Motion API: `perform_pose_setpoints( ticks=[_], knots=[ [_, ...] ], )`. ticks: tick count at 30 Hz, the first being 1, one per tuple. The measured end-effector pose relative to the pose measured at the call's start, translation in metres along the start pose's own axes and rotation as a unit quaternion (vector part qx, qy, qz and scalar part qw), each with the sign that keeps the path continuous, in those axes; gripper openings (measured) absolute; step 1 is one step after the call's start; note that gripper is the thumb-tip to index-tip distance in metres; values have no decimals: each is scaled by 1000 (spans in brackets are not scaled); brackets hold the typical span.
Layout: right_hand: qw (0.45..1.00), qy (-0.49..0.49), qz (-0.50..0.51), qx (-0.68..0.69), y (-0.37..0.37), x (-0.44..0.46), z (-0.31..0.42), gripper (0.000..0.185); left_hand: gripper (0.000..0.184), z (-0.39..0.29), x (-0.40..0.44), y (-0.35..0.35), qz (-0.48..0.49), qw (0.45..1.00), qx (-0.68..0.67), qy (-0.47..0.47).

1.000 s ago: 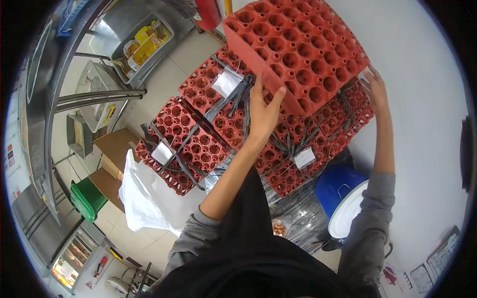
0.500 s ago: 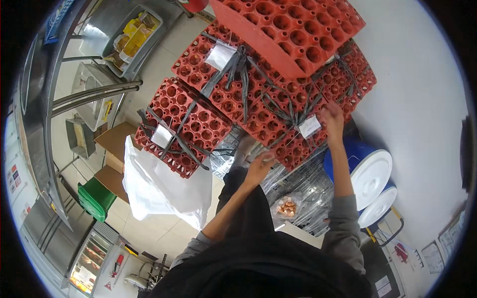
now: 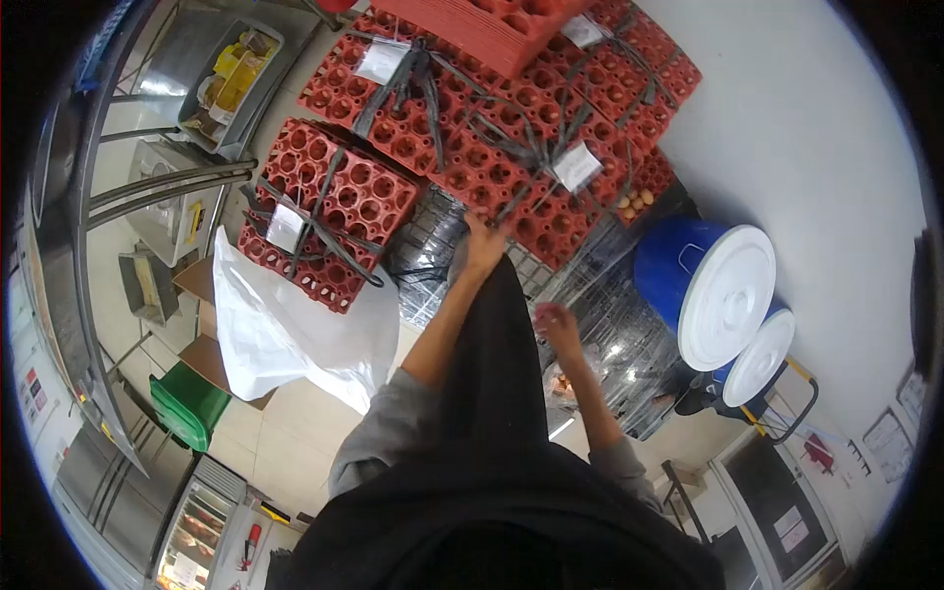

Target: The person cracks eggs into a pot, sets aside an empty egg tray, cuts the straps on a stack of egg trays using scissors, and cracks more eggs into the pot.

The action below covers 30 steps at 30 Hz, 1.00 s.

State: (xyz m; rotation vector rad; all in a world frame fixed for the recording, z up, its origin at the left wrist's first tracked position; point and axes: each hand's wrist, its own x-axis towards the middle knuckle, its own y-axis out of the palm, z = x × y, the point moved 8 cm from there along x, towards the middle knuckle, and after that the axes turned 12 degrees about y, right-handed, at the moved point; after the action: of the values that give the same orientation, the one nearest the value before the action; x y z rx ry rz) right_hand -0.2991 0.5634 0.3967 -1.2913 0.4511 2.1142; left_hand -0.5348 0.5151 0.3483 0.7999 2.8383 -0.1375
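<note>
My left hand (image 3: 485,244) is at the near edge of a stack of red egg trays (image 3: 536,221), its fingers bent where a black strap (image 3: 513,202) runs down over the edge. Whether they grip the strap or the trays is hidden. My right hand (image 3: 558,329) is in the air below the stack, smeared by motion, with its fingers unclear. Black straps knotted on top of the stack pass beside a white label (image 3: 577,167). Under my right forearm, a clear bag (image 3: 560,385) with brown contents is partly covered.
Another strapped tray stack (image 3: 339,197) stands left, above a white plastic sheet (image 3: 295,324). More red trays (image 3: 462,18) are piled behind. Brown eggs (image 3: 635,204) show at the right. Blue tubs with white lids (image 3: 728,295) stand by the wall, and a green bin (image 3: 190,405) at left.
My right hand has left the white label and dropped down and left. My left hand has moved up to the stack's near edge. The view has shifted, bringing brown eggs into sight.
</note>
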Motion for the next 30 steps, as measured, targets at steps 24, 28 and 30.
perform_pose_setpoints(
  ticks=[24, 28, 30],
  knots=[
    [996, 19, -54, 61, -89, -41, -96, 23, 42, 32, -14, -10, -2, 974, 220, 58],
    [980, -165, -99, -50, -69, 0, 79, 19, 37, 40, -13, -3, 53, 980, 188, 31],
    [966, -195, -139, -98, -58, 32, 152, 19, 32, 17, -15, -3, 23, 974, 225, 21]
  ],
)
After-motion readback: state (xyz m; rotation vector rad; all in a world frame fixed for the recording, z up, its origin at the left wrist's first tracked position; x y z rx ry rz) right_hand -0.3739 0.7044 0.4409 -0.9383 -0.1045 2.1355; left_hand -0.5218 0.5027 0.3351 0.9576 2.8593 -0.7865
